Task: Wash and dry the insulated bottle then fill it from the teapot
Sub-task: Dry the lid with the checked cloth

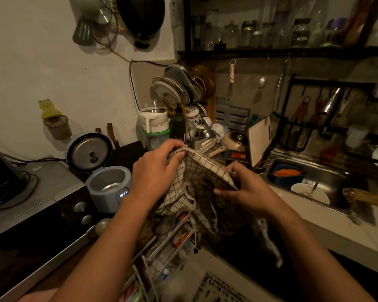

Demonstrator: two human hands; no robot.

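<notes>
Dim, crowded kitchen. Pale worktop point(303, 212) carries a steel sink point(327, 177) at right and stacked plates point(175, 88) at the back. Dark green bottle point(178, 124) stands upright and capped beside the plates, apart from both hands. Left grip point(155, 171) and right grip point(247, 188) each have their fingers closed on the upper edge of a checked cloth point(201, 171).
</notes>
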